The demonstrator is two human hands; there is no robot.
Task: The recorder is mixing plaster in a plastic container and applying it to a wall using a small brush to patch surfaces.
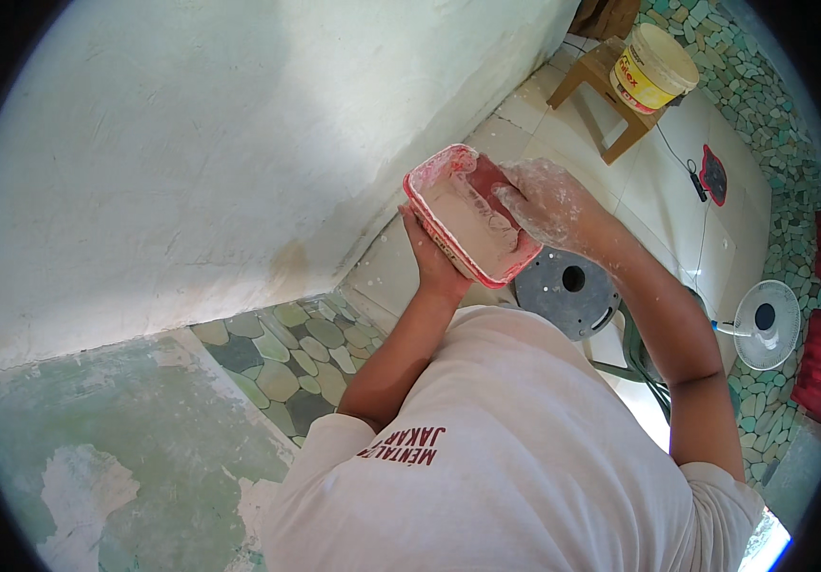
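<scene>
A red rectangular plastic tub is tilted in front of my chest, with pale putty inside and smeared along its rim. My left hand grips the tub from its left side and underneath, some of its fingers hidden behind the wall. White residue coats my right hand, which reaches over the tub's right edge. Between its thumb and fingers is a flat dark-red scraper, its lower edge down in the putty.
A patchy white wall rises at the left. Behind stands a small wooden stool bearing a white-and-yellow bucket. Close under the tub is a round grey top with a hole. At right are a fan and a cable on the tiled floor.
</scene>
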